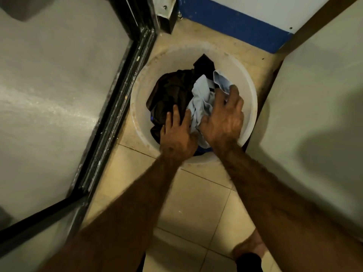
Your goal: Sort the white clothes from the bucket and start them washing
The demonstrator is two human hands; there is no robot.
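A round white bucket (137, 107) stands on the tiled floor in front of me. Inside lies a dark brown garment (170, 89) on the left and a pale bluish-white garment (202, 97) on the right. My left hand (176, 134) rests on the dark cloth near the bucket's near rim, fingers spread and straight. My right hand (224, 116) reaches into the pale garment, fingers curled into its folds; the fingertips are partly hidden by the cloth.
A grey panel with a black frame (110, 107) runs close along the bucket's left. A pale wall or appliance side (314, 95) stands on the right. Behind is a wall with a blue band (231, 22). Beige floor tiles (196, 203) lie towards me, with my foot (249, 248) at lower right.
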